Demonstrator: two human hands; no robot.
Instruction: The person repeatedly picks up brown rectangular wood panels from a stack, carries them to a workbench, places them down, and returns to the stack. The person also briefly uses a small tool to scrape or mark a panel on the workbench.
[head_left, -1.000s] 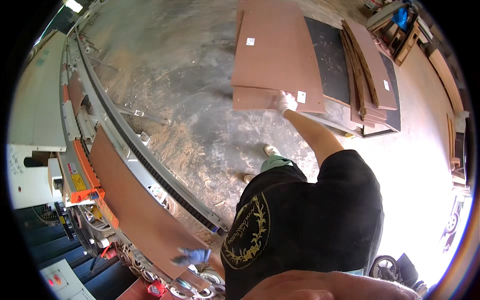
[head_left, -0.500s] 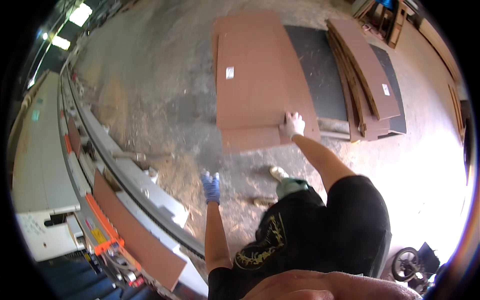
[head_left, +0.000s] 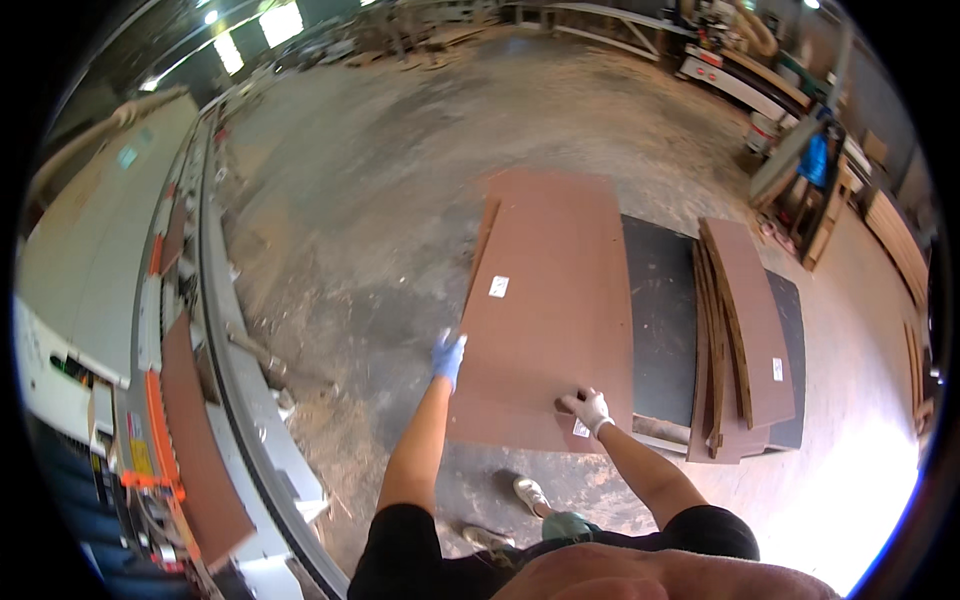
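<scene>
A large reddish-brown board [head_left: 560,310] with a white label lies on top of a low stack, its long sides running away from me. Beside its left edge is my left hand [head_left: 449,360], in a blue glove, fingers apart and touching or nearly touching the edge. My right hand [head_left: 592,410], in a white glove, rests spread on the near right part of the board, next to a second white label [head_left: 580,428]. Along the far left side, the edge of another brown board [head_left: 485,245] shows from beneath.
Right of the board lie a dark panel [head_left: 660,310] and a pile of narrower brown boards [head_left: 745,320]. A long machine with a grey rail [head_left: 225,330] and a brown strip [head_left: 195,450] runs along the left. Wood pieces lean at the far right.
My left hand has moved from above the floor up to the board's left edge. The right hand stays at the near end, where a label now shows. My view has tilted upward.
</scene>
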